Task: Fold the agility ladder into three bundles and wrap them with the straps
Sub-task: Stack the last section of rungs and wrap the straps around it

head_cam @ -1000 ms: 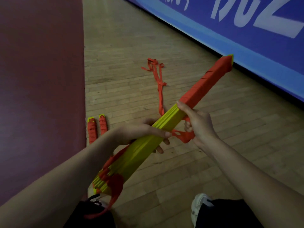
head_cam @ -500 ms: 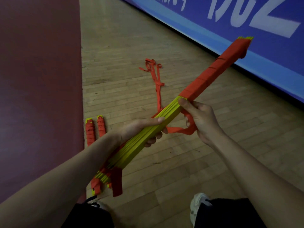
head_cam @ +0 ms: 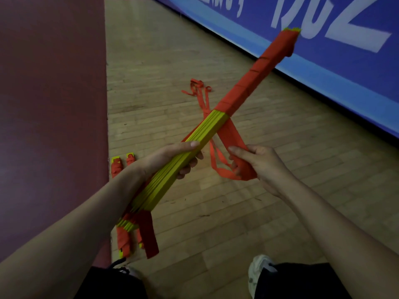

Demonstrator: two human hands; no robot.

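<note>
A bundle of yellow ladder rungs (head_cam: 203, 134) slants from lower left to upper right in the air. Its upper half is wound in orange strap (head_cam: 254, 76). My left hand (head_cam: 170, 160) grips the bare yellow middle of the bundle. To the right of the bundle, my right hand (head_cam: 257, 162) holds a loose length of orange strap (head_cam: 228, 139) pulled away from the wrapped part. More strap trails onto the floor (head_cam: 197, 87) behind. Loose orange ends (head_cam: 149, 236) hang from the bundle's lower end.
Two wrapped bundles (head_cam: 122, 164) lie side by side on the wooden floor (head_cam: 237, 212) by the dark red mat (head_cam: 51, 104) at the left. A blue banner wall (head_cam: 323, 50) runs along the right. My shoes (head_cam: 259, 268) are at the bottom.
My right hand has come off the bundle and drawn the strap out to the right and toward me. The bundle's far end has risen higher.
</note>
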